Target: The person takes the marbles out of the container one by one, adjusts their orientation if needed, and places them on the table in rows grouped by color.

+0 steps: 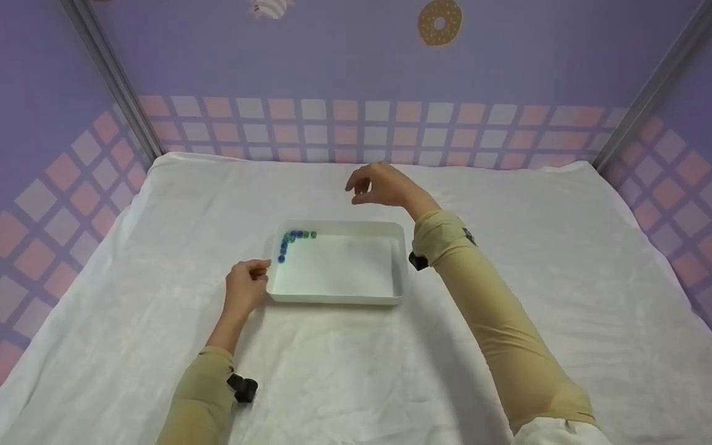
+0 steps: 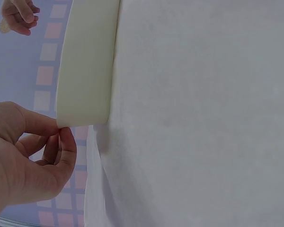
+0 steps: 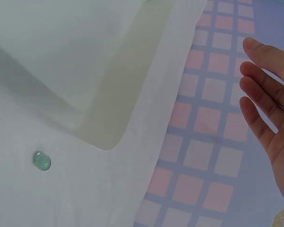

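Left grip (image 1: 247, 285): pinches edge of tray (image 1: 339, 269) | Right grip (image 1: 385, 185): fingers apart, empty | Beads (image 1: 291, 238): inside tray, near left grip | Step: seemingly steadying tray | Next: probably needs right grip lowered

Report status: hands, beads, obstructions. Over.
Left hand pinching tray rim; right hand raised, empty. Beads along tray's far left corner. One green bead outside, on cloth. No obstruction seen.
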{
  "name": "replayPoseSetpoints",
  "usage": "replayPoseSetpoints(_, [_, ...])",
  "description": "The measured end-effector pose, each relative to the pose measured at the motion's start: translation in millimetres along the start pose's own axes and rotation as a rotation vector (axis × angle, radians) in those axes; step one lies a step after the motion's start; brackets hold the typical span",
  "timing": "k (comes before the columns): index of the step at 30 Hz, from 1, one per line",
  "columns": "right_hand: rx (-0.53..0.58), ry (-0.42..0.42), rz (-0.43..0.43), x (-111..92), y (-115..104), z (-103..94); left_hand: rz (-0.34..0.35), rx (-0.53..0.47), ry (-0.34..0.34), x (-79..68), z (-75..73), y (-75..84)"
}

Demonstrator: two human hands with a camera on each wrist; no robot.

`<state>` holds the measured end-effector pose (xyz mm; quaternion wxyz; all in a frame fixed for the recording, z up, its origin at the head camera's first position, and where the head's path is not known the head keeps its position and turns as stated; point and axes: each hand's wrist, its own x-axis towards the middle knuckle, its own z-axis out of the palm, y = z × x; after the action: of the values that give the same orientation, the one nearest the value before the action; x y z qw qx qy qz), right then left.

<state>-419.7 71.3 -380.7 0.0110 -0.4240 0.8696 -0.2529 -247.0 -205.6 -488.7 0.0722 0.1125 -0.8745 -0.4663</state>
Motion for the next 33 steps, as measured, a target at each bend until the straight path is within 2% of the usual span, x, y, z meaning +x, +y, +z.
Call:
replayPoseSetpoints(5, [-0.040,-0.029,-0.027,9,-7,16.9,0.008,0.003,0.001,-0.3,-1.6,-0.8])
replayPoseSetpoints(13, [-0.262,-0.103,-0.050,19,-21,48.0,0.004,-0.010,0.004,-0.7,-3.5,-0.5])
replayPoseSetpoints(18, [-0.346,-0.122,-0.085,24,-28,62.5,0.005,-0.013,0.011,0.4,-2.9,-0.7])
replayPoseSetpoints(27, [-0.574,-0.059,-0.259,29,-28,82.6,-0.003,-0.017,0.022,0.5,-1.1,-2.6])
replayPoseSetpoints(33, [-0.676,-0.053,-0.306,32,-25,94.2,0.018,-0.013,0.025,-0.2,0.5,-1.3])
